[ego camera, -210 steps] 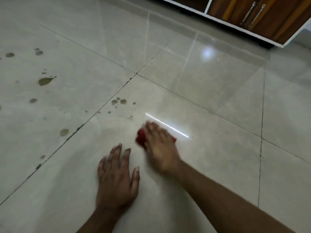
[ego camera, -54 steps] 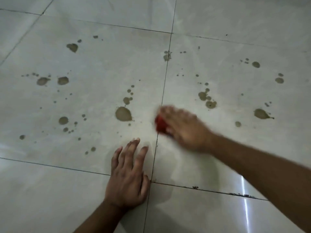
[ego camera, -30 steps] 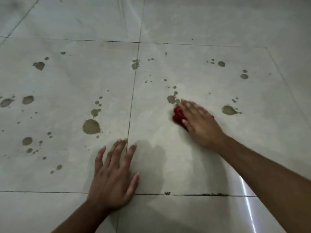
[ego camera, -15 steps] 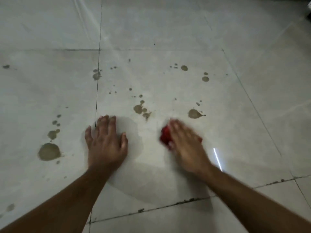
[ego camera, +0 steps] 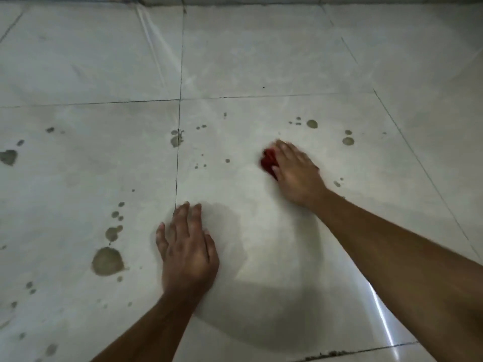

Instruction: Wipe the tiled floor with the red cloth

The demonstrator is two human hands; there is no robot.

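Note:
My right hand (ego camera: pixel 296 173) presses a small bunched red cloth (ego camera: pixel 268 160) flat against the pale tiled floor (ego camera: pixel 261 61); only the cloth's left edge shows from under my fingers. My left hand (ego camera: pixel 187 246) rests palm down on the same tile, nearer to me and to the left, fingers apart and holding nothing. Brown muddy spots mark the tiles: a large blot (ego camera: pixel 107 261) left of my left hand, a splash (ego camera: pixel 176 138) on the grout line, and dots (ego camera: pixel 348 141) beyond my right hand.
Dark grout lines (ego camera: pixel 178 152) cross the floor. A wall base or skirting (ego camera: pixel 261 0) runs along the top edge. A bright light streak (ego camera: pixel 381 314) reflects on the tile under my right forearm. More stains (ego camera: pixel 9 156) lie at the far left.
My right hand has slid the cloth away from me and to the right, over where spots lay. The stain cluster near it is gone. My left hand stays planted.

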